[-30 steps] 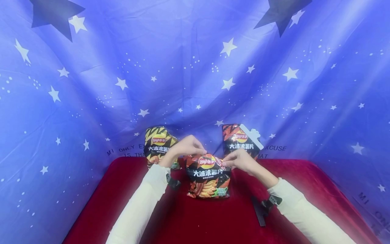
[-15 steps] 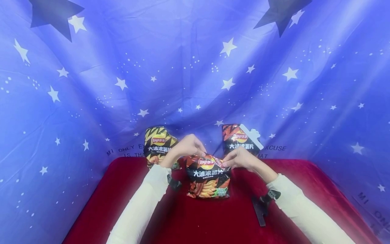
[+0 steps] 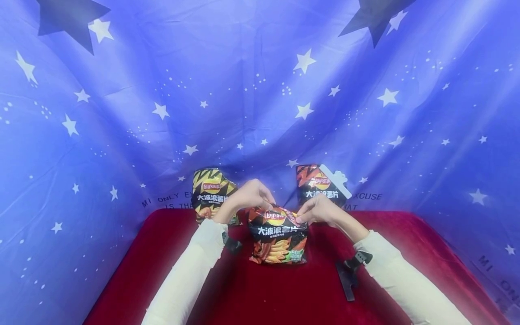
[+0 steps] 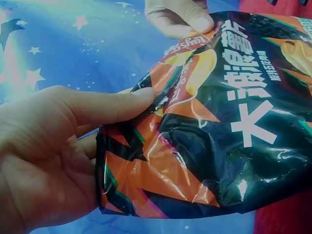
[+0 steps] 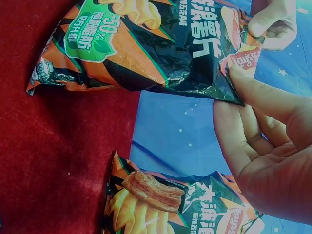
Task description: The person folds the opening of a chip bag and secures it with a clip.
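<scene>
A black-and-orange Lay's chip bag (image 3: pixel 280 246) stands upright at the middle of the red table, its top right corner folded down diagonally over part of the logo. With thumb and fingers my left hand (image 3: pixel 249 196) pinches the top edge near the upper left. My right hand (image 3: pixel 325 212) pinches the lower right end of the fold. In the left wrist view, the left thumb (image 4: pixel 141 100) lies along the crease. The right wrist view shows the right thumb (image 5: pixel 258 90) on the front and fingers behind the bag.
Behind on the left stands a yellow-and-black chip bag (image 3: pixel 211 185), partly behind my left arm. Behind on the right, another orange-and-black chip bag (image 3: pixel 306 176) has a white clip (image 3: pixel 336 181) across its folded corner. A starry blue cloth (image 3: pixel 243 113) hangs beyond the table (image 3: pixel 260 298).
The fold at the bag's top right has come down a little and covers more of the logo. The right wrist has shifted slightly left. Both hands keep their pinch.
</scene>
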The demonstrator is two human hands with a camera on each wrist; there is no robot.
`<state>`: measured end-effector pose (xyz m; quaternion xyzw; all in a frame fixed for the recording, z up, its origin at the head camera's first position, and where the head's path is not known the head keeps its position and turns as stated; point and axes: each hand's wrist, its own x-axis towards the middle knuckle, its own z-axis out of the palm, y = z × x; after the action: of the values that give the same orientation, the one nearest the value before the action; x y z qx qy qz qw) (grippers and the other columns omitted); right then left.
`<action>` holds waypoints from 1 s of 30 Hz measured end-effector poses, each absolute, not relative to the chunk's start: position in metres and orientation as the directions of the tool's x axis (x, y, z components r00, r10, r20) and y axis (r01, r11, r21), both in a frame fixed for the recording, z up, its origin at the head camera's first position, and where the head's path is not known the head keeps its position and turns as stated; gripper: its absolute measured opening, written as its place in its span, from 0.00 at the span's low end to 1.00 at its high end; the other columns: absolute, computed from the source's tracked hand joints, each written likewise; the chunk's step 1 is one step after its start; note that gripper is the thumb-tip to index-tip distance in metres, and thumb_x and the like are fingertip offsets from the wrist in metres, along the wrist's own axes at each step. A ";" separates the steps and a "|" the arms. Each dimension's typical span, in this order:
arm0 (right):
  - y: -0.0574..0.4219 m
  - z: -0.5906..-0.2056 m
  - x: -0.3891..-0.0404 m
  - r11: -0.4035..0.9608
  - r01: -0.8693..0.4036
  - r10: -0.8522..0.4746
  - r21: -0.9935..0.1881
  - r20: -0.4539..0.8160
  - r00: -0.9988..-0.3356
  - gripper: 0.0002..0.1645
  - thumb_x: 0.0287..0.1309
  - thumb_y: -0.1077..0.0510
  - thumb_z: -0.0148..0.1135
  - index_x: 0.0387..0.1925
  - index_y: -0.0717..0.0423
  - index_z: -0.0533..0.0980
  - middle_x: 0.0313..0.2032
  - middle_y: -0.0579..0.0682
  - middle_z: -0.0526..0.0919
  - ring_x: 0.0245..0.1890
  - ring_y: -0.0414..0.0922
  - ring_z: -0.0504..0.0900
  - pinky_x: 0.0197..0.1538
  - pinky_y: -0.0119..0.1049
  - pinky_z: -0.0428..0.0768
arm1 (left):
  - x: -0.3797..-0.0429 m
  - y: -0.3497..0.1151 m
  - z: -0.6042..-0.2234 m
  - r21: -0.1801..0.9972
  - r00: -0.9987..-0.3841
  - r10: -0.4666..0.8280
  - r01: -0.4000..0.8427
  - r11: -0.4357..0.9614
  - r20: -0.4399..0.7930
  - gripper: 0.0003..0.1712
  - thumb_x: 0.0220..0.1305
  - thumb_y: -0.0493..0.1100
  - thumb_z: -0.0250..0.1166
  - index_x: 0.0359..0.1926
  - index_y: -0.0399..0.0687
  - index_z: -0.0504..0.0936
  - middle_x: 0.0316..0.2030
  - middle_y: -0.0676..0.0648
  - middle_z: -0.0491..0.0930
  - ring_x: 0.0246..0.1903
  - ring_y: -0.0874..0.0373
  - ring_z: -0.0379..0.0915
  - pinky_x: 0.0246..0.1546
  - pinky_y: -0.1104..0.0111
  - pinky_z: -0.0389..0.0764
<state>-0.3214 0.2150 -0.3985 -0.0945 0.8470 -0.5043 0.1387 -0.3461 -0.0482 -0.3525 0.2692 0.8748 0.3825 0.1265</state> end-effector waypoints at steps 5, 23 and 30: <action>0.215 -0.398 -0.320 0.473 -0.026 -0.293 -0.881 -0.129 -0.947 0.10 0.44 0.67 0.79 0.31 0.66 0.86 0.25 0.50 0.90 0.20 0.40 0.81 0.27 0.32 0.82 | -0.351 -0.054 -0.356 0.765 -0.786 0.618 0.384 0.517 -0.023 0.09 0.56 0.36 0.75 0.40 0.41 0.90 0.35 0.45 0.90 0.25 0.62 0.80 0.26 0.73 0.80; 0.216 -0.394 -0.322 0.475 -0.029 -0.317 -0.879 -0.140 -0.938 0.10 0.43 0.66 0.79 0.30 0.66 0.86 0.20 0.46 0.87 0.16 0.37 0.74 0.22 0.27 0.74 | -0.351 -0.053 -0.358 0.783 -0.814 0.581 0.358 0.509 -0.005 0.09 0.55 0.32 0.74 0.39 0.41 0.90 0.31 0.45 0.89 0.13 0.64 0.63 0.13 0.75 0.64; 0.216 -0.395 -0.322 0.469 -0.036 -0.332 -0.883 -0.138 -0.933 0.10 0.44 0.66 0.79 0.31 0.67 0.86 0.22 0.48 0.88 0.18 0.38 0.78 0.24 0.30 0.78 | -0.349 -0.051 -0.359 0.790 -0.821 0.571 0.357 0.499 0.011 0.09 0.53 0.30 0.73 0.38 0.39 0.90 0.31 0.44 0.90 0.15 0.63 0.68 0.15 0.75 0.66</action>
<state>-0.3218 0.2163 -0.3949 -0.1091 0.8442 -0.5038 0.1468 -0.3490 -0.0513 -0.3589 0.2711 0.8563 0.4209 0.1269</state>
